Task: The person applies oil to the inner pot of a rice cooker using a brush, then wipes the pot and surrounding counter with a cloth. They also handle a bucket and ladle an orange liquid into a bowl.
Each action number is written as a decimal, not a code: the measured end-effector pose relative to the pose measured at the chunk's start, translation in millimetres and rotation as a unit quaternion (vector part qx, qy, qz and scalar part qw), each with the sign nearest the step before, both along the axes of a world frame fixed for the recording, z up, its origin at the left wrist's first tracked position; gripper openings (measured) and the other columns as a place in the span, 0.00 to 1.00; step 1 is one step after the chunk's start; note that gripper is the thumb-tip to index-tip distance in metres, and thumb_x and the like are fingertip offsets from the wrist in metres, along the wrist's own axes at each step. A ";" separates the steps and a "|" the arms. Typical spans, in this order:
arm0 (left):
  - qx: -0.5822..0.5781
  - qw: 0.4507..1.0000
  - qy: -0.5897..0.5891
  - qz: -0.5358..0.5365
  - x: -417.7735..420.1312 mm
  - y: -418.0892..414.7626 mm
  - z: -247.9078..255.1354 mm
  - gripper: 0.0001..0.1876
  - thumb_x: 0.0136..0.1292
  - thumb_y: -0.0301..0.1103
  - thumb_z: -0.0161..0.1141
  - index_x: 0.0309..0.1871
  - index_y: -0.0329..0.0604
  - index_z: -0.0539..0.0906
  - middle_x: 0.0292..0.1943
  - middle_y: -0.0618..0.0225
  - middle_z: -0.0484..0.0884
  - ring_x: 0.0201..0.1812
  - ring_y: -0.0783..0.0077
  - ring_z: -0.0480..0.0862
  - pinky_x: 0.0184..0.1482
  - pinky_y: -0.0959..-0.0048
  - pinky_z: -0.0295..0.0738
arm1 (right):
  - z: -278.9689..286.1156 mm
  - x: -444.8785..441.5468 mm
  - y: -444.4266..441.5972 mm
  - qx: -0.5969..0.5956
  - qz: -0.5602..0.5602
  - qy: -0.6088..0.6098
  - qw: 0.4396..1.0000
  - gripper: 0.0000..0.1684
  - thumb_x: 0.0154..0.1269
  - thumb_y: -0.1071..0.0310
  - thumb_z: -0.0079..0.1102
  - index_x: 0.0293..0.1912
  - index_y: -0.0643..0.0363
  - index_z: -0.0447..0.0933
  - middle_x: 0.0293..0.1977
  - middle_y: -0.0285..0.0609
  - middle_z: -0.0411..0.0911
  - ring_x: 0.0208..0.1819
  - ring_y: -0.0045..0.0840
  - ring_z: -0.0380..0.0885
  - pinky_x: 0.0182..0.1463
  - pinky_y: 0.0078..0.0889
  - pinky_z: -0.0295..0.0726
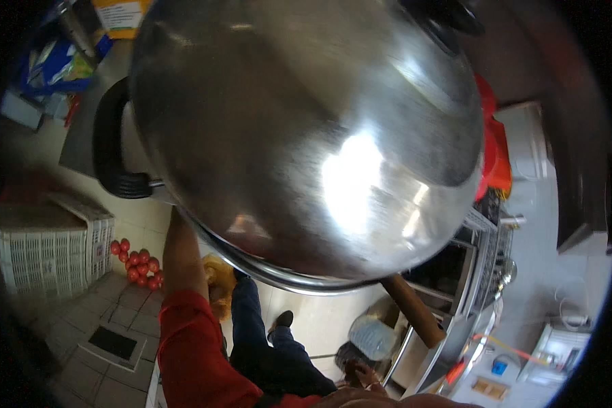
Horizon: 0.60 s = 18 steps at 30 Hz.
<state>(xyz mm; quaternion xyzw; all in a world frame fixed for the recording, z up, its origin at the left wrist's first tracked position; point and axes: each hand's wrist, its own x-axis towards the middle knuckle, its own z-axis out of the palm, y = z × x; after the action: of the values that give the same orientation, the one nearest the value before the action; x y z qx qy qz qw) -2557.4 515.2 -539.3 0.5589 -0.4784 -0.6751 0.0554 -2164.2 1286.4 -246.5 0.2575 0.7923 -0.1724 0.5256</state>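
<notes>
A large stainless steel pot with a lid [265, 168] fills the upper middle of the view, close to the camera. Its black side handle [112, 143] is at the left, and a dark knob or handle shows at the top right. My left forearm [184, 255], below a rolled red sleeve, runs up behind the pot's left side, where the pot hides my left hand. A brown, forearm-like shape [413, 311] reaches behind the lower right rim; my right hand is not visible there. Near the bottom, a small, blurred hand [364, 375] shows; whose it is I cannot tell.
White plastic crates [48, 255] stand at the left beside red round produce [140, 265]. A yellow bag [218, 285] lies on the tiled floor. A stove [459, 275] and counter line the right, with a clear plastic container [372, 334] low down. Red plastic containers [494, 148] are behind the pot.
</notes>
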 end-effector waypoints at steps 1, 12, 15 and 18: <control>-0.004 1.000 0.007 0.006 9.1 -0.9 2.1 0.36 0.67 0.51 0.52 0.72 0.47 0.52 0.64 0.59 0.67 0.57 0.57 0.75 0.53 0.62 0.76 | 3.7 -0.4 0.0 -0.032 -0.033 0.055 0.997 0.25 0.66 0.55 0.55 0.59 0.53 0.72 0.55 0.48 0.74 0.56 0.38 0.74 0.59 0.39 0.73; -0.030 0.763 -0.206 -0.612 297.4 248.3 186.6 0.32 0.68 0.52 0.46 0.70 0.45 0.61 0.67 0.48 0.63 0.62 0.51 0.70 0.58 0.57 0.69 | 35.4 66.0 -51.4 -0.061 -0.153 0.271 0.949 0.17 0.61 0.61 0.54 0.49 0.56 0.77 0.47 0.46 0.79 0.52 0.35 0.77 0.55 0.31 0.75; -0.157 0.465 -0.158 -0.857 395.2 318.7 153.8 0.36 0.67 0.60 0.42 0.70 0.43 0.61 0.72 0.47 0.51 0.69 0.45 0.57 0.69 0.56 0.53 | 15.8 143.4 -20.7 -0.100 -0.257 0.399 0.874 0.17 0.62 0.60 0.55 0.49 0.55 0.77 0.45 0.46 0.80 0.51 0.35 0.78 0.55 0.33 0.75; -0.102 0.376 -0.101 -0.915 384.9 352.2 106.2 0.31 0.71 0.55 0.39 0.68 0.42 0.64 0.69 0.48 0.58 0.66 0.50 0.64 0.65 0.56 0.61 | 17.2 268.6 -22.1 -0.028 -0.440 0.397 0.805 0.15 0.66 0.66 0.53 0.50 0.61 0.75 0.41 0.39 0.80 0.45 0.22 0.77 0.50 0.29 0.77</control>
<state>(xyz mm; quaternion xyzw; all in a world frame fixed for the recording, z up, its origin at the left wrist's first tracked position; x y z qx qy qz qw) -2172.5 867.3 -433.0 -0.1648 -0.7660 -0.1996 -0.5884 -1895.6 1264.3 -229.3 0.4721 0.7286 -0.4946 0.0397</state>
